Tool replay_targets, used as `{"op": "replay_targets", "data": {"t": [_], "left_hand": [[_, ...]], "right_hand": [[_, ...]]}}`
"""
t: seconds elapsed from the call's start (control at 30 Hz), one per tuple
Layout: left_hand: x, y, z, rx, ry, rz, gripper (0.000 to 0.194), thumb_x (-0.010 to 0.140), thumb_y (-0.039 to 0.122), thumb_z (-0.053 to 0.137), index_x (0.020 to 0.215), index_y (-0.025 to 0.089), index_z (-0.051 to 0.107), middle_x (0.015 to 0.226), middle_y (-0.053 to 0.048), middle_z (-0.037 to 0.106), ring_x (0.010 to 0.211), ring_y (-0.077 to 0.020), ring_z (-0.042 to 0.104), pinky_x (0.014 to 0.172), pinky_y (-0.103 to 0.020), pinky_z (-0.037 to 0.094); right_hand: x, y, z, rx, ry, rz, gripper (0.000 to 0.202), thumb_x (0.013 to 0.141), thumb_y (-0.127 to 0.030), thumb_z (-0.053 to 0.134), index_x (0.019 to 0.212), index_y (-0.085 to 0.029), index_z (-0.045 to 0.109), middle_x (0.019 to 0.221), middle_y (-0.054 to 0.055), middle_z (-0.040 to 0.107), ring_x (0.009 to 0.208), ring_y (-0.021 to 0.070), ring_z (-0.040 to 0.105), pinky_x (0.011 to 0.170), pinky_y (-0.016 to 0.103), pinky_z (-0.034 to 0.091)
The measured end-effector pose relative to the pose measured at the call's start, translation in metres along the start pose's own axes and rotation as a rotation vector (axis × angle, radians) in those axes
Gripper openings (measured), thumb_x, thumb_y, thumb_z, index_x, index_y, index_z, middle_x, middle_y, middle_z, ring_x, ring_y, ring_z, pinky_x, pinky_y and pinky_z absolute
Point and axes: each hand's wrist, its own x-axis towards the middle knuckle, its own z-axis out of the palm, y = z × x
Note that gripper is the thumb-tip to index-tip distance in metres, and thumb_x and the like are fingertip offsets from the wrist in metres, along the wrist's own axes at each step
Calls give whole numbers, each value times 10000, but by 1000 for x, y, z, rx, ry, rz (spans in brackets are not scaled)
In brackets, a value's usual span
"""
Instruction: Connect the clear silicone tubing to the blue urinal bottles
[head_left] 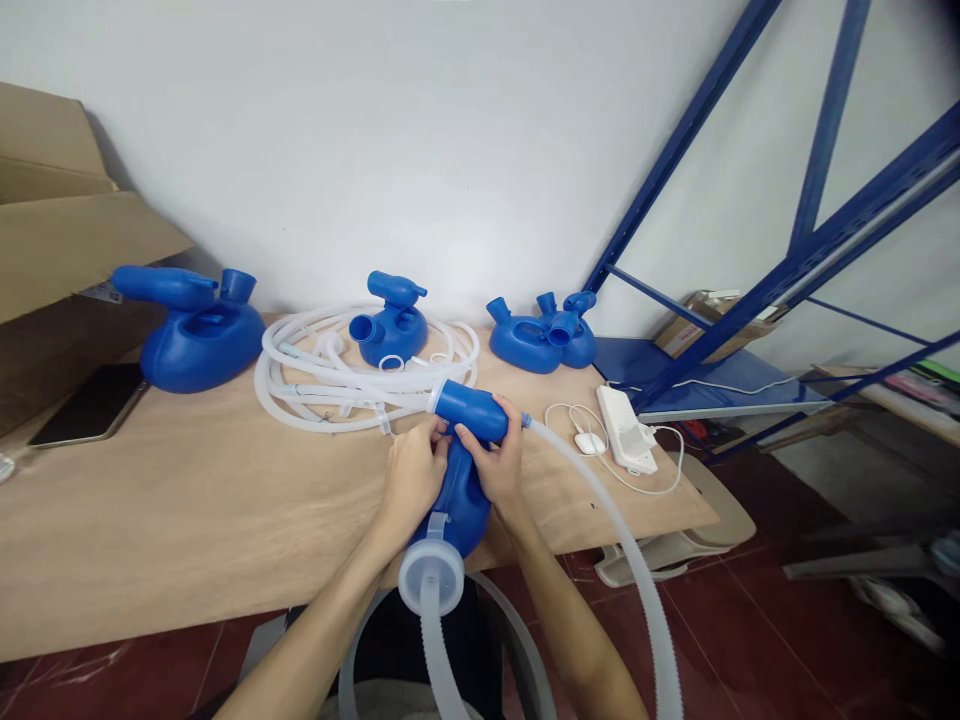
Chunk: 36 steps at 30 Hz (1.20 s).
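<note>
A blue plastic urinal bottle point(470, 510) stands near the table's front edge, directly before me. Above it lies a blue tubular receiver cup point(469, 408) with a pale rim at its left end. My right hand point(496, 455) is wrapped round the right part of this cup. Just below the rim, the fingers of my left hand point(420, 468) are pinched together; what they grip is hidden. A ribbed clear hose point(611, 500) runs from the cup's right end down past the table. On the bottle's near mouth sits a translucent cap point(431, 577) with another hose leading down.
Coiled clear hoses point(300, 395) lie behind my hands. Other blue bottles stand along the wall, at left point(199, 350), centre point(397, 335) and right point(525, 345). A phone point(90, 408) and a cardboard box point(67, 230) are at left, a power strip point(626, 430) and blue shelving point(720, 385) at right.
</note>
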Motion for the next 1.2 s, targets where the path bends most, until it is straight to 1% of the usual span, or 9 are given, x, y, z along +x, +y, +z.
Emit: {"op": "replay_targets", "data": {"t": [0.23, 0.33, 0.4, 0.53, 0.73, 0.9, 1.03, 1.1, 1.2], "left_hand": [[-6, -21, -14, -201, -51, 74, 262, 872, 254, 674, 1086, 222, 821, 1206, -120, 778, 1139, -291, 723, 1052, -461, 550], [-18, -38, -40, -324, -170, 40, 342, 890, 401, 712, 1161, 223, 822, 1239, -121, 786, 1168, -309, 739, 999, -447, 611], [-25, -51, -58, -365, -230, -85, 389, 884, 495, 742, 1138, 213, 828, 1182, -135, 805, 1125, -330, 758, 979, -458, 624], [-24, -59, -77, -280, -181, -119, 510, 869, 547, 762, 1283, 248, 765, 1147, -119, 806, 1055, -314, 769, 849, -405, 657], [34, -31, -66, -206, -244, 176, 758, 861, 450, 778, 1555, 280, 525, 1454, -140, 659, 1176, -296, 711, 876, -377, 637], [72, -20, -55, -195, -385, 307, 626, 829, 463, 805, 1401, 269, 643, 1419, -126, 660, 1128, -292, 704, 823, -348, 626], [73, -31, -52, -172, -355, 243, 550, 806, 481, 827, 1274, 248, 654, 1269, -97, 703, 991, -252, 720, 763, -333, 614], [63, -40, -53, -150, -295, 204, 558, 798, 496, 832, 1261, 250, 641, 1257, -91, 706, 972, -253, 722, 752, -342, 615], [37, -50, -51, -142, -202, 201, 592, 805, 502, 828, 1307, 266, 622, 1335, -104, 682, 1028, -278, 728, 770, -364, 634]], "right_hand": [[0, -3, 0, 120, 11, 97, 697, 811, -480, 838, 1401, -254, 544, 1424, 113, 620, 1282, 286, 641, 1100, 481, 557], [-1, -4, 0, 149, 2, 145, 699, 812, -484, 836, 1405, -266, 535, 1438, 110, 611, 1301, 289, 636, 1090, 476, 572], [-1, -4, 0, 153, 0, 163, 690, 806, -483, 841, 1393, -273, 545, 1443, 105, 607, 1329, 293, 621, 1101, 476, 569], [0, -2, -1, 167, -19, 190, 687, 798, -476, 846, 1387, -276, 554, 1470, 110, 585, 1352, 298, 606, 1109, 481, 571], [7, 3, 0, 197, -98, 192, 716, 766, -462, 867, 1393, -289, 568, 1475, 100, 584, 1347, 301, 618, 1046, 447, 620], [18, -2, -23, 206, -347, 200, 788, 853, -436, 816, 1556, -349, 471, 1544, 79, 581, 1330, 273, 663, 1069, 478, 611], [-3, -18, -69, 105, -615, 163, 1024, 849, -399, 851, 1681, -395, 255, 1696, 77, 422, 1537, 304, 466, 1248, 633, 364], [-26, -24, -88, -16, -729, 165, 959, 805, -410, 901, 1629, -397, 409, 1747, 60, 322, 1623, 337, 284, 1295, 646, 225], [-61, -24, -101, -75, -772, 152, 757, 837, -405, 875, 1530, -390, 570, 1784, 38, 202, 1632, 364, 236, 1292, 621, 262]]}}
